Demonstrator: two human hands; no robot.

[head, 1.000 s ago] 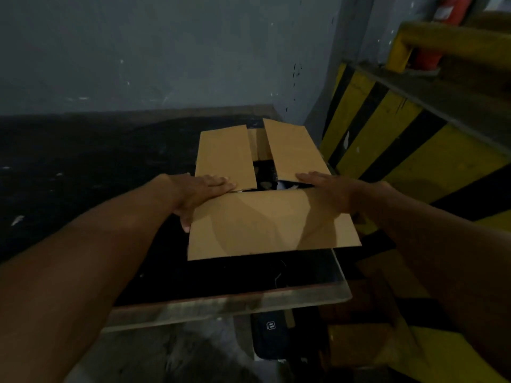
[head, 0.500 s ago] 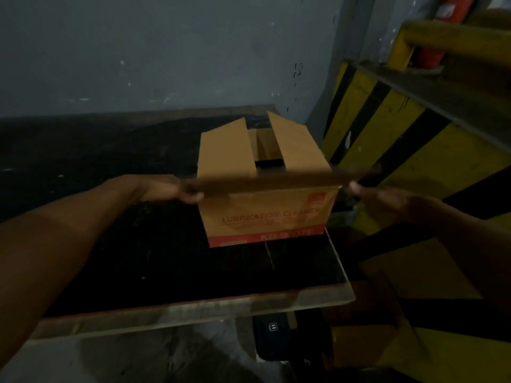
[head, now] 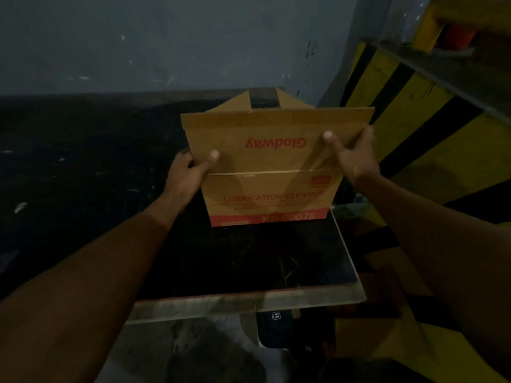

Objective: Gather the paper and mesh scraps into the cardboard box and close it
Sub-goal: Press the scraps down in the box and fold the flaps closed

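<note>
On the dark table, cardboard box, contents hidden, stiff front flap raised, pinched by left hand and right hand.

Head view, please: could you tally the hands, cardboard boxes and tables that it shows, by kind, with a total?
Hands: 2, the left hand and the right hand, each pinching the box's upright front flap
Cardboard box: 1
Table: 1
Total: 4
</note>
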